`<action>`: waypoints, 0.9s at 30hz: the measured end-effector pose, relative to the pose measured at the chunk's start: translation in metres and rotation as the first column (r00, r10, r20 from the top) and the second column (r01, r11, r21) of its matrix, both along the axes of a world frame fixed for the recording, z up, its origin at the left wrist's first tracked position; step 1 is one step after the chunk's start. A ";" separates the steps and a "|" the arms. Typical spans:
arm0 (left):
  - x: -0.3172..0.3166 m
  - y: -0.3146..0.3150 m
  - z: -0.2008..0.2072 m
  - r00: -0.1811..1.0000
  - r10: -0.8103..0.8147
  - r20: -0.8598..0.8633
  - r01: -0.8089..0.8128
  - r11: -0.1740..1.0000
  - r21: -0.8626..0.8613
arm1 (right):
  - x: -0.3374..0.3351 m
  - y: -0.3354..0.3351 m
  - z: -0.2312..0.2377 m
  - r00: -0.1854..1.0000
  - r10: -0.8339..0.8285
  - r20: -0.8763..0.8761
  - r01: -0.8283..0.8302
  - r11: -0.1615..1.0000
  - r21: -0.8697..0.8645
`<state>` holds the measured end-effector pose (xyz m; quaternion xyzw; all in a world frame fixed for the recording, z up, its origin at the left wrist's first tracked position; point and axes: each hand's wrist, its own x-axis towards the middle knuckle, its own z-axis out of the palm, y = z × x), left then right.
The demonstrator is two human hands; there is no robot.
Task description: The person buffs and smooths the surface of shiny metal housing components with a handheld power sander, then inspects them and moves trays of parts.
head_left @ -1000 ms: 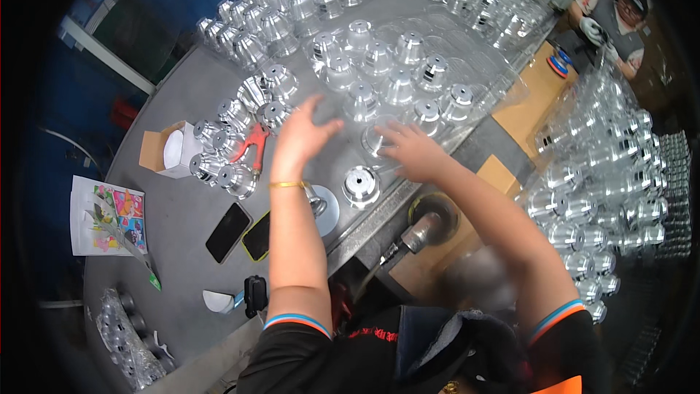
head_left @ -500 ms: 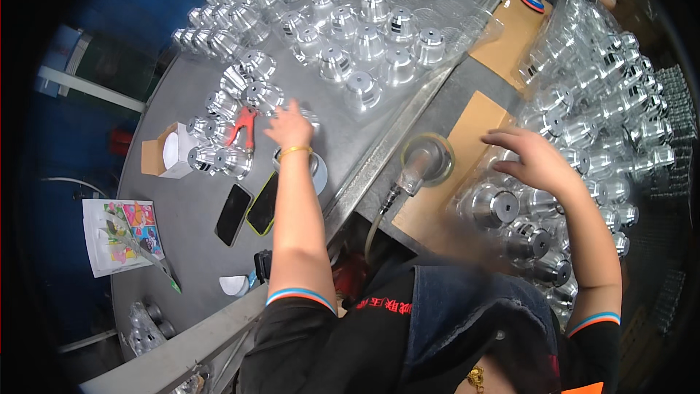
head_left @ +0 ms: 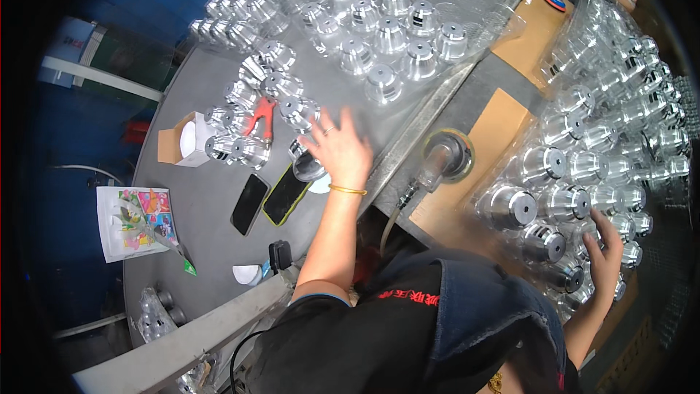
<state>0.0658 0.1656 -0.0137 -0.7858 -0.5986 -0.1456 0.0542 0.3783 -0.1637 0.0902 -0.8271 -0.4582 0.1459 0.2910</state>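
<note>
My left hand (head_left: pixel 341 152) hangs over the grey table with its fingers spread and nothing in them. Beside its fingertips stands a shiny metal cup (head_left: pixel 297 112), the end one of a cluster. Another metal cup (head_left: pixel 309 168) lies tilted by the thumb, over a pale round disc (head_left: pixel 321 185). My right hand (head_left: pixel 605 254) is among the metal cups in a clear plastic tray on the right, thumb and fingers apart. The nearest one is a metal cup (head_left: pixel 569 202) with a dark square hole; whether I touch any cup cannot be made out.
Red-handled pliers (head_left: pixel 261 118) lie against the cup cluster. A black phone (head_left: pixel 249 204) and a green-edged phone (head_left: pixel 286 196) lie nearer. A round air sander (head_left: pixel 446 157) with a hose rests beside brown cardboard (head_left: pixel 477 153). An open small box (head_left: pixel 186 140) stands left.
My right hand has moved down and right, from above the cardboard's edge to among the cups. My left hand has shifted right, off the cup cluster. The whole view has turned slightly.
</note>
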 end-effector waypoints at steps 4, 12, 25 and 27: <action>-0.055 0.028 -0.013 0.941 0.334 -0.053 -0.332 0.942 0.037 | 0.006 -0.029 -0.026 0.977 -0.156 -0.147 0.165 0.985 0.050; -0.057 0.033 -0.021 0.876 0.452 0.167 -0.317 0.803 -0.505 | 0.000 -0.021 -0.031 0.974 -0.167 -0.150 0.175 0.984 0.040; -0.021 0.043 -0.025 0.849 0.029 0.527 -0.067 0.996 0.053 | -0.020 -0.022 -0.020 0.978 -0.190 -0.084 0.193 0.980 0.037; -0.016 0.044 -0.059 0.870 -0.024 0.492 -0.013 0.997 0.073 | -0.018 -0.026 -0.029 0.984 -0.173 -0.048 0.171 0.985 -0.039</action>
